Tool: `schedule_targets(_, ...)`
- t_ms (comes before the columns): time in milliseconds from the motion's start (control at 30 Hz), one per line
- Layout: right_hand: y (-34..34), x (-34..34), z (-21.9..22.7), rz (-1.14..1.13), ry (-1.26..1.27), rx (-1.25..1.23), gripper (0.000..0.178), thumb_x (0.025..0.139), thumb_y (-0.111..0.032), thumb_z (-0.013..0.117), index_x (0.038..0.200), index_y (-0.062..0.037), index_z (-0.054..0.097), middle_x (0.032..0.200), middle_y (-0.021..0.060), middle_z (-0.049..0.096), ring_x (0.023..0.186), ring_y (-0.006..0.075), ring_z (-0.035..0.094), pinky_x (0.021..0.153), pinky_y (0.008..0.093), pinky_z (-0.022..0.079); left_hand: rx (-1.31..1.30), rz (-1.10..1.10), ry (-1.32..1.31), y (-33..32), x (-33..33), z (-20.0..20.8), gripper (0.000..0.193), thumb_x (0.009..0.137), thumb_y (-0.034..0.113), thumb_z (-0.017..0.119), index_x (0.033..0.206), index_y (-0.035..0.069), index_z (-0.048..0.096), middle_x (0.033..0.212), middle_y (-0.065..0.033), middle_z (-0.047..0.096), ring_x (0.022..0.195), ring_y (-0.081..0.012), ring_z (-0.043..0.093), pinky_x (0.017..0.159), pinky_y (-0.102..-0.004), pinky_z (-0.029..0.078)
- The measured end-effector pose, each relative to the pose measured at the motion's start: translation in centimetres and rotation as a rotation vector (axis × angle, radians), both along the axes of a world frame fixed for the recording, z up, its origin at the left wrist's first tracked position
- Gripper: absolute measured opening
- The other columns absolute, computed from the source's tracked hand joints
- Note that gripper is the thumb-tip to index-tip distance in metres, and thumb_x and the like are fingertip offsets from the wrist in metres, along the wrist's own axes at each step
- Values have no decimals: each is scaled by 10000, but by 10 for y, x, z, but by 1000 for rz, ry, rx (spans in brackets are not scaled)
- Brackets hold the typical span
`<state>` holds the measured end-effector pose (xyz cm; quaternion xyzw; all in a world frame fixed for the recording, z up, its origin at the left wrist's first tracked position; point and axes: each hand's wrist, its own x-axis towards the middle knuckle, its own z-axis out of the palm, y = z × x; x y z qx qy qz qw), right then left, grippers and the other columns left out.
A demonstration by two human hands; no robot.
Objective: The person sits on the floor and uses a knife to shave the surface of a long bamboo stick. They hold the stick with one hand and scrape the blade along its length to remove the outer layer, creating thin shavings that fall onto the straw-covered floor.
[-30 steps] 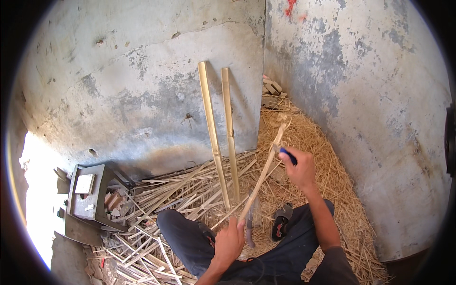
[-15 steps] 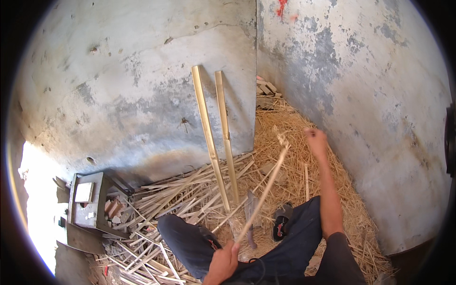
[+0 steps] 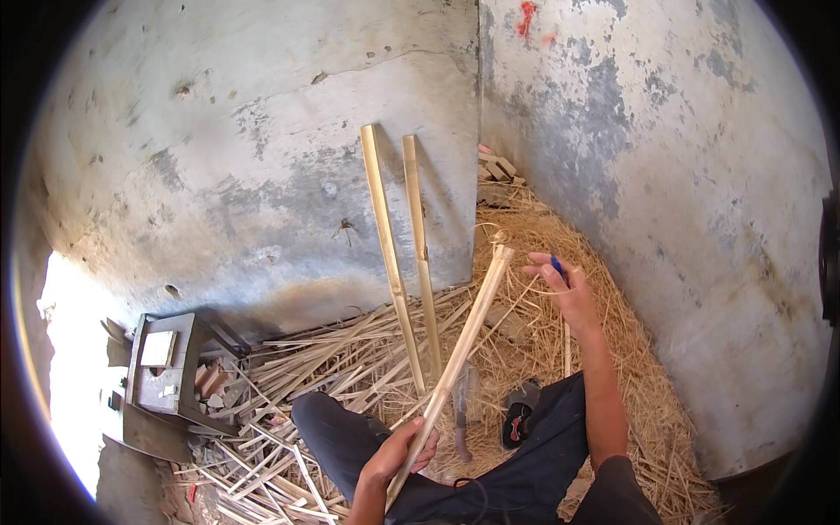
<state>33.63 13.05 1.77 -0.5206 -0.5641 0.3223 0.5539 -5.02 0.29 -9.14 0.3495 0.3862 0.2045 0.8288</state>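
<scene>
My left hand (image 3: 404, 453) is wrapped round the lower part of a long split bamboo strip (image 3: 451, 372), which slants up and away to the right. Pale curled shavings (image 3: 500, 237) show at its far end. Just right of that end is my right hand (image 3: 567, 284), with a small slim blue object (image 3: 558, 267) held among its fingers; its kind is not clear. A thin curled shaving lies along those fingers. Between my legs, partly behind the bamboo strip, a chopping knife with a wooden handle (image 3: 463, 444) rests on the floor.
Two bamboo strips (image 3: 385, 219) (image 3: 418, 236) lean on the wall ahead. Many loose strips (image 3: 289, 372) lie to the left, near a dark wooden stool-like frame (image 3: 179, 367). Straw-like shavings (image 3: 630, 402) cover the floor at right, along the wall. Bricks (image 3: 500, 168) sit in the corner.
The bamboo strip has turned in my left hand, its pale inner face now showing, and its lower end reaches past the hand. My right hand has moved lower and left, its fingers more extended.
</scene>
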Motion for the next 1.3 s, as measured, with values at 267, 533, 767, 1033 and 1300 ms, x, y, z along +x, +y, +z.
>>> schedule_targets(267, 0, -26, 10, 260, 115, -147, 427, 1105, -357, 687, 1291, 25, 727, 902, 31, 756, 698, 80, 578, 696, 270, 484, 197, -42, 73, 4, 12, 4, 618, 1202, 481, 274, 1029, 3, 626, 730, -39, 563, 605, -169, 548, 588, -294, 474)
schedule_targets(533, -12, -31, 32, -7, -503, 41, 174, 1034, -196, 704, 1124, -52, 739, 756, 112, 734, 655, 257, 709, 632, 443, 516, 478, 70, 226, -1, 32, 37, 383, 1198, 300, 509, 1083, -22, 683, 703, -17, 601, 621, -101, 615, 594, -283, 524)
schedule_targets(767, -18, -35, 31, -164, -846, 353, 137, 900, -70, 721, 1036, -60, 704, 729, 198, 661, 626, 382, 675, 592, 466, 511, 467, 71, 255, -9, 27, 36, 414, 1203, 359, 478, 1050, 10, 640, 698, 3, 552, 565, -97, 570, 536, -266, 479)
schedule_targets(1033, -15, -15, 75, 336, -942, 278, 241, 856, -72, 711, 1087, -120, 762, 721, 143, 702, 627, 362, 691, 614, 473, 525, 327, -13, 166, -13, -23, 37, 464, 1206, 387, 461, 999, 1, 616, 693, -1, 508, 536, -98, 505, 507, -265, 425)
schedule_targets(1300, -12, -22, 104, 726, -890, -33, 142, 973, -154, 715, 1050, -69, 799, 783, 162, 726, 705, 341, 683, 679, 453, 501, 205, -62, 140, -24, -58, 31, 483, 1208, 407, 450, 992, 2, 600, 675, 11, 461, 513, -87, 459, 471, -254, 395)
